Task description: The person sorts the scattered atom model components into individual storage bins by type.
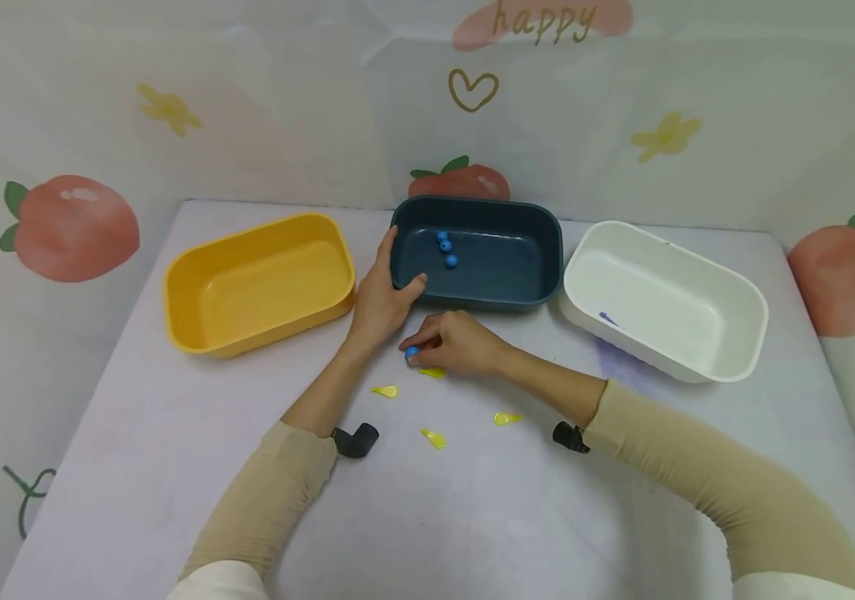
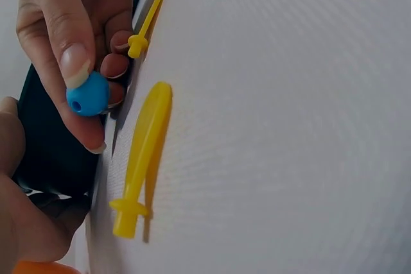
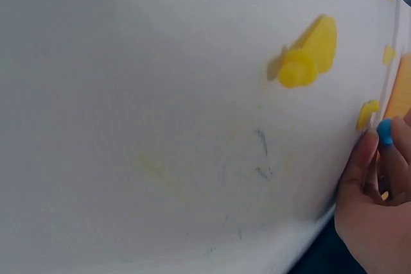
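My right hand [image 1: 468, 343] pinches a blue bead [image 1: 412, 354] just above the table, in front of the dark blue bin [image 1: 506, 296]. In the left wrist view a hole shows in the bead [image 2: 88, 94], which sits between thumb and fingers. My left hand [image 1: 381, 307] holds the near left corner of that bin, thumb over the rim and fingers along the outer side. Several blue beads [image 1: 452, 262] lie inside the bin. Several small yellow plastic pieces [image 1: 433, 438], each with a flat blade and a short collared stub, are scattered below my hands; one yellow piece [image 1: 432, 372] lies beside the right hand.
A yellow bin [image 1: 262, 329] stands at the left and a white bin [image 1: 645, 354] at the right, with a small purple mark [image 1: 609, 319] on it. A patterned cloth [image 1: 307, 125] hangs behind the white-covered table [image 1: 487, 533].
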A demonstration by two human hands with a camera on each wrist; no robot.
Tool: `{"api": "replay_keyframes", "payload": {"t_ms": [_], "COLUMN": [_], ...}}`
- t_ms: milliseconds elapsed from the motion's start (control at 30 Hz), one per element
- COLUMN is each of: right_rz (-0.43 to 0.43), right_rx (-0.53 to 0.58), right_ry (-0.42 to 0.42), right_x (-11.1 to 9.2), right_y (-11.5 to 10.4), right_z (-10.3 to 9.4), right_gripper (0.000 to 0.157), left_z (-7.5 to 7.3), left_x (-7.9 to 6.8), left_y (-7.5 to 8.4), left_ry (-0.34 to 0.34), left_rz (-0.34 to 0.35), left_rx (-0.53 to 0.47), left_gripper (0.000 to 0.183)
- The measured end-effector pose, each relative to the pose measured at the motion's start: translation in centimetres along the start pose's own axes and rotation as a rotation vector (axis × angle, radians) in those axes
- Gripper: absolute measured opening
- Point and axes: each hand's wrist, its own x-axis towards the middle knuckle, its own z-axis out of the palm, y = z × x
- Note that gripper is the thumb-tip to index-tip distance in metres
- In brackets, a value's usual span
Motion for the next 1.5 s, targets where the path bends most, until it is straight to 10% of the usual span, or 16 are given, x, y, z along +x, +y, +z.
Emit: {"api": "replay_keyframes", "payload": {"t_ms": [967,1500], "right_rz": [0.010,0.038], "right_rx": [0.135,0.060], "right_ry": [-0.016,0.149], "right_x": [-4.5,-5.1], "right_y": [-2.4,-2.5], "right_z": [-3.7,-7.0], "right_gripper": [0.029,0.026], "left_z": [0.2,0.3], "left_x": [0.1,-0.2], "left_y": [0.0,0.2], "left_ry": [0.003,-0.002], "left_rz": [-0.012,-0.022], "left_rx": [0.036,0.010], "left_gripper": [0.082,0.082]}}
